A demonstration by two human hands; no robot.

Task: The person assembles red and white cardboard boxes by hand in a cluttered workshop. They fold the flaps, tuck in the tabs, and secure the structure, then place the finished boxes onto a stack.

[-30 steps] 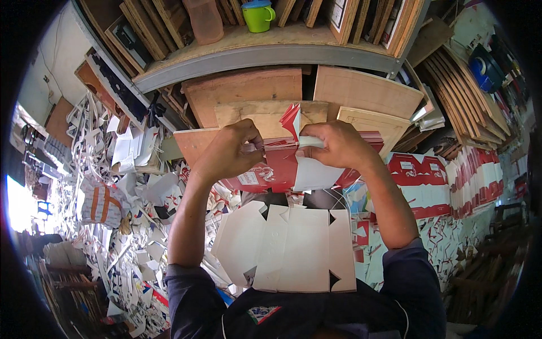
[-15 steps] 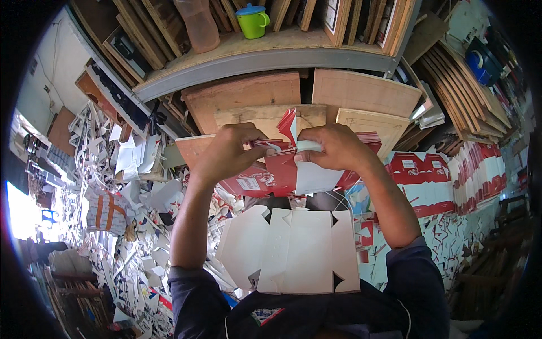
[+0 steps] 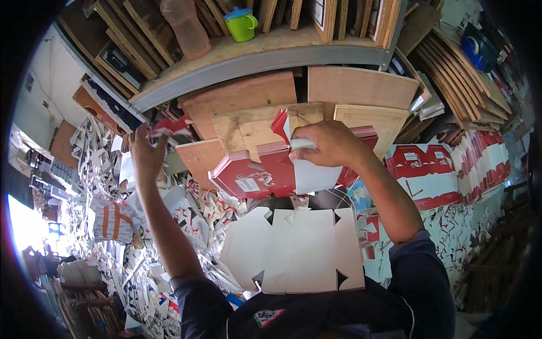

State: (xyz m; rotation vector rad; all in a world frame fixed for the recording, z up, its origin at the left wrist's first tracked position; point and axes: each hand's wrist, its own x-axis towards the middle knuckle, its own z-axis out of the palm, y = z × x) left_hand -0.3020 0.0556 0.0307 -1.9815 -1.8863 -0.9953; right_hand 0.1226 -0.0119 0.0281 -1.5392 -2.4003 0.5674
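Everywhere paper scraps (image 3: 113,226); wooden boards (image 3: 243,107), shelf (image 3: 271,56) above.

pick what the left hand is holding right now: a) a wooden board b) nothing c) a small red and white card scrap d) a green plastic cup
c, the left hand is raised out to the side, pinching a small red and white card scrap, while the right hand grips the stack of red printed card blanks.

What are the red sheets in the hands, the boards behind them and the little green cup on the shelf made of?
The red sheets look like thin printed card, glossy red outside, white inside, with die-cut edges. The boards seem to be plywood or bare wood, pale and matt with faint grain. The green cup is probably plastic, smooth and evenly coloured.
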